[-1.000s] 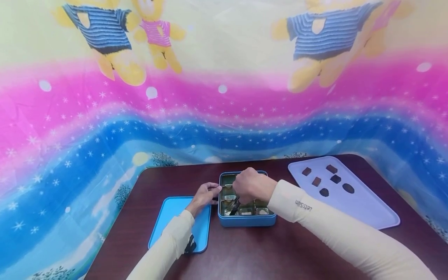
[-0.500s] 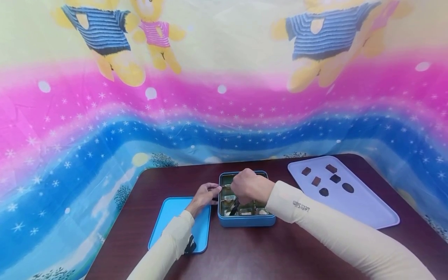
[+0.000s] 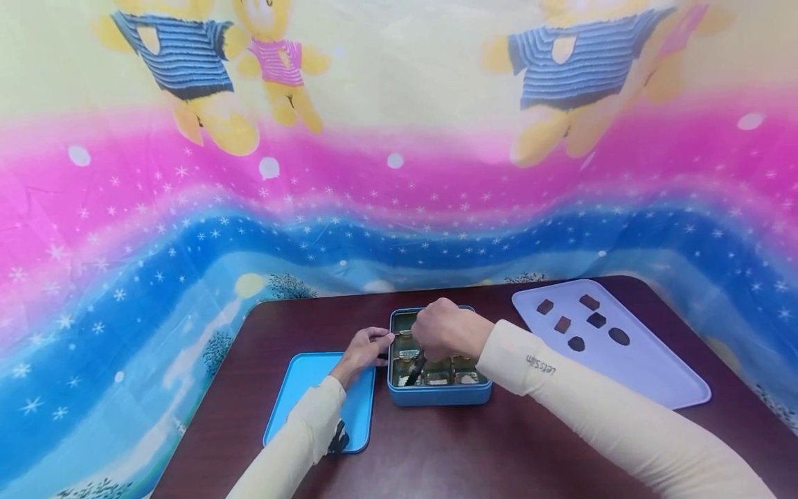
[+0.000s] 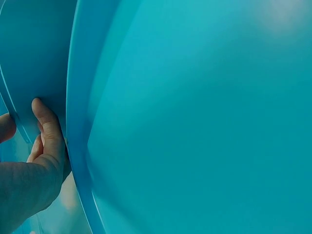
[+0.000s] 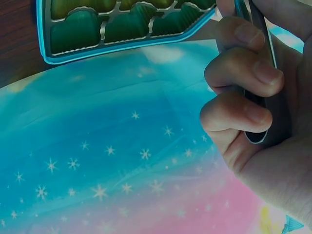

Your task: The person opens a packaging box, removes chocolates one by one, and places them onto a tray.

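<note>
My right hand point(image 3: 450, 331) is over a blue box point(image 3: 440, 396) with a divided tray inside. In its curled fingers it grips black tongs point(image 3: 415, 367), whose tips reach down into the near-left compartment. The right wrist view shows the folded end of these tongs point(image 5: 256, 136) within the hand point(image 5: 273, 97); their tips lie outside that view. My left hand point(image 3: 364, 352) touches the left side of the box, and the left wrist view shows its extended finger point(image 4: 46, 114) against the blue wall. Pale pieces point(image 3: 466, 377) sit in the near compartments. My right hand hides part of the tray.
A light blue lid point(image 3: 355, 416) lies on the dark table point(image 3: 430, 457), partly under my left forearm. At the right, a lilac tray point(image 3: 661, 367) bears several dark brown pieces point(image 3: 589, 302). A printed cloth point(image 3: 399, 187) hangs behind the table.
The tong tips have shifted slightly within the near-left compartment. Otherwise both hands, the box and the lilac tray keep nearly the same places.
</note>
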Demonstrator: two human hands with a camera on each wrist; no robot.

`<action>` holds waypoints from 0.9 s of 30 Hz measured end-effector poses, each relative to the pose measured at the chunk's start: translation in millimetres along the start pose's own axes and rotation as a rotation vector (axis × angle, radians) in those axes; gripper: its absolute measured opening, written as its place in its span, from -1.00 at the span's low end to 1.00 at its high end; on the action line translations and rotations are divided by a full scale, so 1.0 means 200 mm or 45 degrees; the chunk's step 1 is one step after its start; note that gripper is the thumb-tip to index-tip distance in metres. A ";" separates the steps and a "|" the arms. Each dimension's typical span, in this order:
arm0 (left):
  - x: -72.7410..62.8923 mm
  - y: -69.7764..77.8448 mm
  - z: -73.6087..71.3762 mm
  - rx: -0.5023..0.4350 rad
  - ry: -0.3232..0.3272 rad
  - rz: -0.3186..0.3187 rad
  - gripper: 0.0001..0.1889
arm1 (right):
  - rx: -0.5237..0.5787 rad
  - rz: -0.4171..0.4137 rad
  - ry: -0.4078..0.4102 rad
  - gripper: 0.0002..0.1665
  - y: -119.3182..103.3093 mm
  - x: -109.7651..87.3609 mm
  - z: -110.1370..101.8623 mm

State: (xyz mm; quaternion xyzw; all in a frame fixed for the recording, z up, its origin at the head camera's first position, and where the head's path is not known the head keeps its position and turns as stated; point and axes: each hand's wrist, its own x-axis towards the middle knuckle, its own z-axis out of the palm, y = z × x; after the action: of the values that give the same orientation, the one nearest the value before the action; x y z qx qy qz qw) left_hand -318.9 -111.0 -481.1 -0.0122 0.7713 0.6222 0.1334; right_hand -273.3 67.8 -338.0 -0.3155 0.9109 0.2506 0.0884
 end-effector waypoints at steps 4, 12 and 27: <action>0.00 0.00 0.00 -0.008 0.002 0.006 -0.53 | 0.054 0.009 -0.022 -0.76 0.03 -0.01 -0.03; -0.01 0.00 -0.01 -0.015 0.001 0.022 -0.53 | 0.163 -0.022 0.025 -0.76 0.13 -0.07 -0.08; -0.01 0.00 0.00 -0.019 -0.004 0.024 -0.52 | 0.417 0.051 0.097 -0.82 0.55 -0.31 -0.01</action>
State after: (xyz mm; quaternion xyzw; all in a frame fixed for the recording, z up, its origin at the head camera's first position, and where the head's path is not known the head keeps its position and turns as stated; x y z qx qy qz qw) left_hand -317.1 -112.0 -480.0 -0.0049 0.7666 0.6291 0.1287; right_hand -293.0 174.4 -273.2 -0.2880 0.9484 0.0883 0.0989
